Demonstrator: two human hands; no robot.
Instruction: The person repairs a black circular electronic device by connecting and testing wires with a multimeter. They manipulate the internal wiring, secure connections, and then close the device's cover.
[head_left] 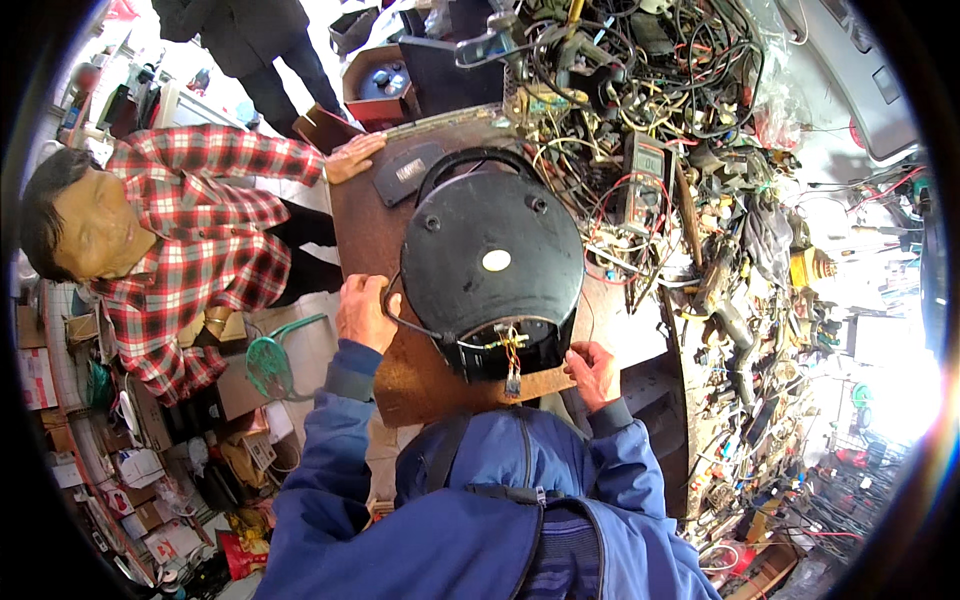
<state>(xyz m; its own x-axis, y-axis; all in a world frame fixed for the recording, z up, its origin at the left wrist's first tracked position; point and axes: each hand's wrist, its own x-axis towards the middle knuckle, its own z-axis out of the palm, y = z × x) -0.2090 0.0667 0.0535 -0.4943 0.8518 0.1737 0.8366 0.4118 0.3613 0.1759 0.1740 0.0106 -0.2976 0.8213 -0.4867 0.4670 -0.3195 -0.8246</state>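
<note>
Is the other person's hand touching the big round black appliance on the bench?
Apart. In the head view, the other person's hand rests on the brown bench top at its far left corner, with bare bench and a flat dark plate between it and the round black appliance.

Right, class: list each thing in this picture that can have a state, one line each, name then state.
round black appliance: upside down on the brown board, base opened at the near edge
coloured wires: hanging out of that opening
left hand: resting at the appliance's side
right hand: at the near edge
multimeter: lying among cables
</note>
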